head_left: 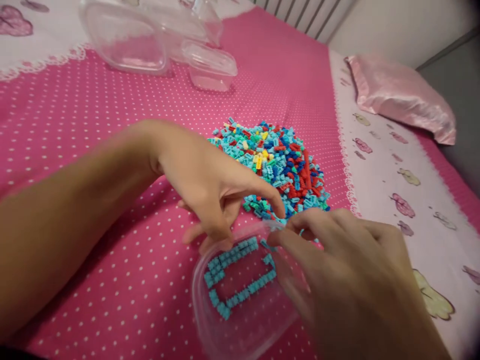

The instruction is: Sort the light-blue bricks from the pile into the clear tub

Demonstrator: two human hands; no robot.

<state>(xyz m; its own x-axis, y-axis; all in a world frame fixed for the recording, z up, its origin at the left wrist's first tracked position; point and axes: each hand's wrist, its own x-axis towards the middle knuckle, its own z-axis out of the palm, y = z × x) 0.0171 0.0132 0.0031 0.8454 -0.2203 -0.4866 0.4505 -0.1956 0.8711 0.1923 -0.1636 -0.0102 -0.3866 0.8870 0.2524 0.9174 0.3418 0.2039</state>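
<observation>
A shallow clear plastic container [200, 320] rests on the pink dotted cloth. In it, small light-blue building bricks [251, 290] are joined into a loop-shaped outline with a gap at its right end. Over the far rim reaches my left hand [210, 185], its index finger stretched toward the right hand and its other fingers bent down by the rim. Nothing shows between them. My right hand [337, 270] is at the container's right side, fingers closed around a small light-blue brick [267, 245] by the fingertips. Its thumb is partly hidden.
Beyond the hands lies a heap of loose bricks [277, 165] in light blue, dark blue, red, green and yellow. Farther back are clear containers [213, 67] and a clear lid-like piece [127, 42]. A pink satin pillow [401, 95] lies at the right, near a slatted rail [300, 15].
</observation>
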